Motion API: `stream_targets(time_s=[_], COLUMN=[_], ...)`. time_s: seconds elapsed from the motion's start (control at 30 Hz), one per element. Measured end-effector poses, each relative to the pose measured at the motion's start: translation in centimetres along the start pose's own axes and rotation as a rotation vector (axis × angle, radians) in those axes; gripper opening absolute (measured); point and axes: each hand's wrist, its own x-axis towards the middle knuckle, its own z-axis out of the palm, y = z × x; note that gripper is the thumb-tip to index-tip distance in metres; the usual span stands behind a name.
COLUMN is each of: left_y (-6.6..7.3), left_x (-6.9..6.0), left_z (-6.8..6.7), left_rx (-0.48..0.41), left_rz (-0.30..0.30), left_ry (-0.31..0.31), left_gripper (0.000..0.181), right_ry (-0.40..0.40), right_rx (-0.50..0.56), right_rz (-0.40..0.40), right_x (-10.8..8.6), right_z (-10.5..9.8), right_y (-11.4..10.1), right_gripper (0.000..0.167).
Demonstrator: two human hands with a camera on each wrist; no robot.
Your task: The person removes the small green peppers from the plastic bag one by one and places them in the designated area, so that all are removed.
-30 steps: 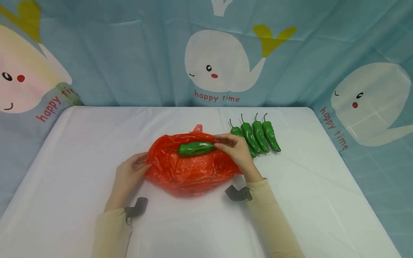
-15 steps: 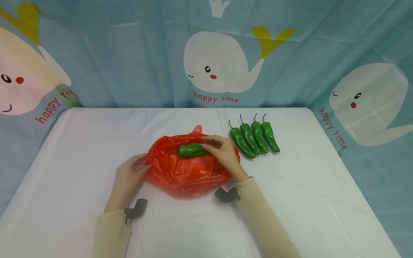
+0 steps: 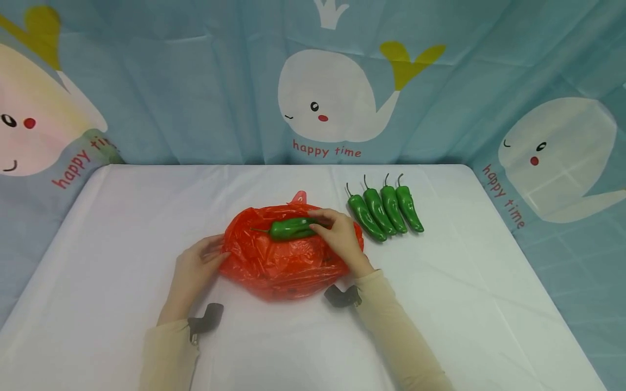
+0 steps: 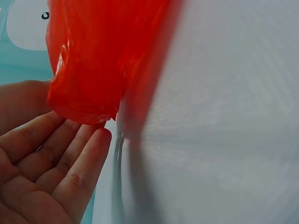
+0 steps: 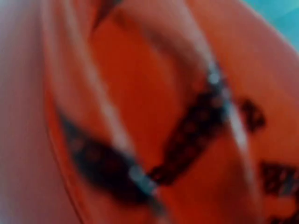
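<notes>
A green chili pepper (image 3: pixel 289 229) lies at the open mouth of a crumpled red plastic bag (image 3: pixel 288 271), its stem pointing left, in the head view. My right hand (image 3: pixel 339 239) reaches over the bag and holds the pepper's right end between thumb and fingers. At the bag's left edge, my left hand (image 3: pixel 195 269) pinches the plastic. The left wrist view shows the bag (image 4: pixel 88 70) between the thumb and fingers of the left hand (image 4: pixel 51 163). Blurred red plastic with dark print (image 5: pixel 191 135) fills most of the right wrist view, where no fingers can be made out.
Several green chili peppers (image 3: pixel 376 210) lie side by side at the back right, stems toward the back edge. A white cloth (image 3: pixel 464 304) covers the table. Behind it hangs a blue curtain (image 3: pixel 220 108) with whale prints.
My right hand has shifted left from the pepper's tip, further over its right end. The pepper and bag keep nearly the same place, and my left hand stays at the bag's edge.
</notes>
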Motion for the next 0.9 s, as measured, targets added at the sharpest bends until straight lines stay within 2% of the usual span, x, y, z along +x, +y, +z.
stream_targets(time_s=[0.2, 0.5, 0.67, 0.77, 0.9], left_y=[0.23, -0.01, -0.09, -0.2, -0.08], left_x=[0.08, 0.17, 0.1, 0.11, 0.05], left_z=[-0.07, 0.15, 0.15, 0.19, 0.11], left_rx=[-0.023, -0.008, -0.013, -0.014, -0.018], left_rz=[0.008, 0.022, 0.02, 0.02, 0.009], left_ry=[0.0, 0.009, 0.01, 0.012, 0.011], left_gripper=[0.042, 0.042, 0.042, 0.042, 0.042], right_ry=[0.017, 0.012, 0.01, -0.023, -0.103], right_rx=[-0.018, -0.068, -0.123, -0.118, -0.049], right_rz=[-0.002, 0.001, -0.001, 0.017, 0.055], right_x=[0.07, 0.02, -0.03, -0.02, 0.01], right_z=[0.1, 0.37, 0.56, 0.54, 0.45], right_y=[0.53, 0.72, 0.67, 0.71, 0.68], right_gripper=[0.028, 0.029, 0.029, 0.027, 0.026])
